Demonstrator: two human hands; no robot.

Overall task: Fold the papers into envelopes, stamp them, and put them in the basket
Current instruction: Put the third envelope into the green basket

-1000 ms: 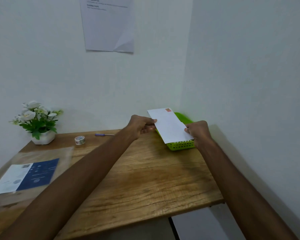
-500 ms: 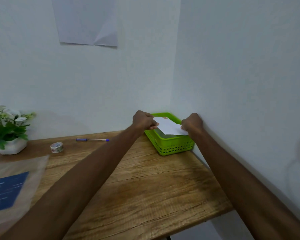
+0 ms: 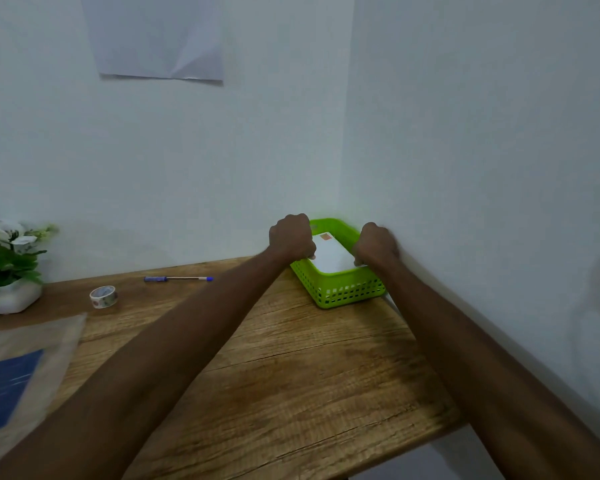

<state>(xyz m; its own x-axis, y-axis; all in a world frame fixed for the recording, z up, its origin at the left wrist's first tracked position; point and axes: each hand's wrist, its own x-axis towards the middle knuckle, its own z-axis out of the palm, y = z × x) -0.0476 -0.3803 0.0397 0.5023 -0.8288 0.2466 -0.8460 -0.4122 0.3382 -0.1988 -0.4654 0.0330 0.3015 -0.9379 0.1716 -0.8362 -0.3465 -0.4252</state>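
Envelope [image 3: 330,255]: white, with an orange stamp [image 3: 325,237] at its far end; it lies inside the basket [image 3: 347,293], long side running from near to far, tilted a little, its near edge about level with the basket's near rim.
Basket: lime green, slotted walls, on the desk [image 3: 291,368] in the corner where the two walls meet.
Left hand [image 3: 291,237]: mine, at the basket's left rim, fingers curled, pinching the envelope's left edge.
Right hand [image 3: 374,244]: mine, at the basket's right rim against the side wall, fingers curled, gripping the envelope's near right corner.
Arms: both bare, stretched from the near edge of the desk up to the basket.
Pen [image 3: 178,279]: blue ends, lying flat left of the basket, near the back wall.
Tape [image 3: 103,296]: small patterned roll, left of the pen, further from the basket.
Plant [image 3: 4,258]: white flowers and green leaves in a white pot, far left of the basket, blurred.
Sheet [image 3: 4,386]: blue print under a clear cover, on the desk's left side, well apart from the basket, blurred.
Paper [image 3: 156,36]: pale page stuck on the back wall, high above and left of the basket, lower right corner creased.
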